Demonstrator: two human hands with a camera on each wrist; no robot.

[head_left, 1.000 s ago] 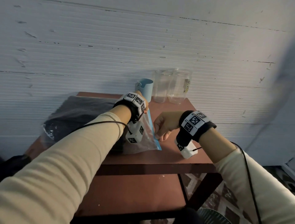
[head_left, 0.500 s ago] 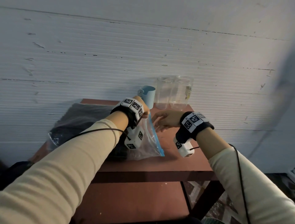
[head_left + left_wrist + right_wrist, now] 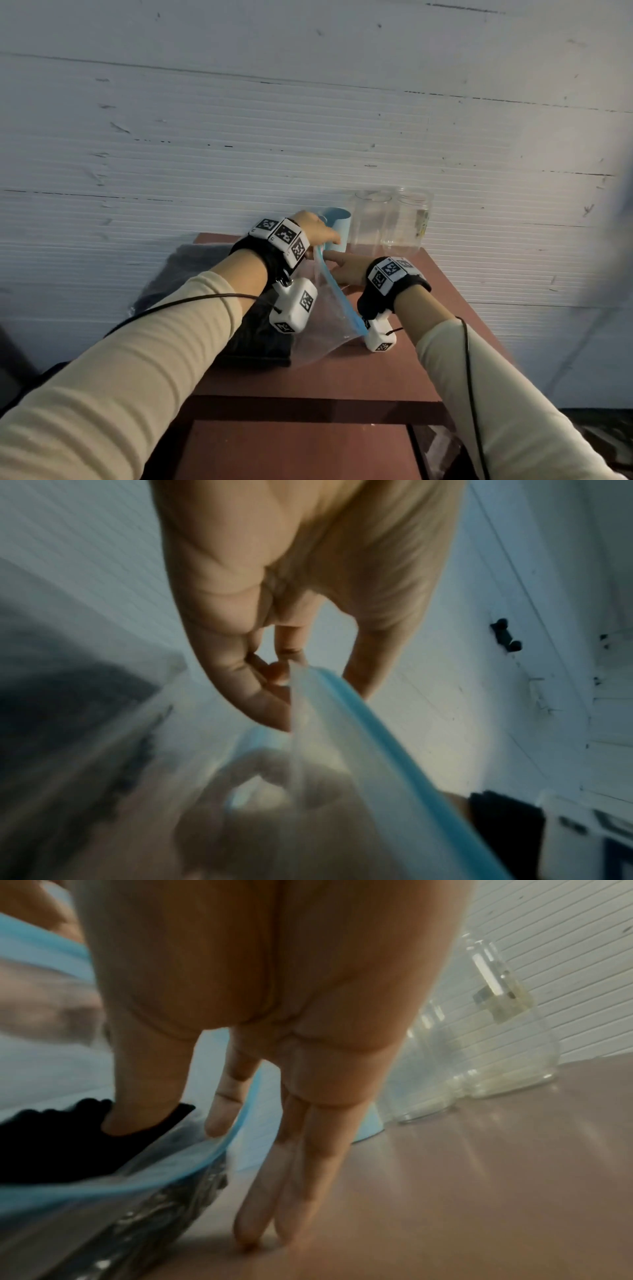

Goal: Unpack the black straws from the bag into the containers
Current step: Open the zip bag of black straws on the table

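Observation:
A clear zip bag (image 3: 322, 329) with a blue zip strip (image 3: 337, 291) lies on the brown table (image 3: 342, 373). A bundle of black straws (image 3: 260, 335) fills its left part. My left hand (image 3: 317, 229) pinches the upper lip at the far end and holds it raised; the pinch (image 3: 287, 674) shows in the left wrist view. My right hand (image 3: 342, 267) is at the bag's mouth with fingers straight. In the right wrist view its thumb (image 3: 137, 1096) lies on the black straws (image 3: 51, 1145) and two fingertips (image 3: 257, 1231) touch the table.
A light blue cup (image 3: 339, 222) and two clear jars (image 3: 371, 219) (image 3: 411, 219) stand at the back of the table against the white ribbed wall. The table's right and front edges are close to my arms. A lower shelf shows under the table.
My left hand has lifted the bag's upper lip, opening the mouth. My right hand has moved from the near end of the zip strip forward to the opened mouth.

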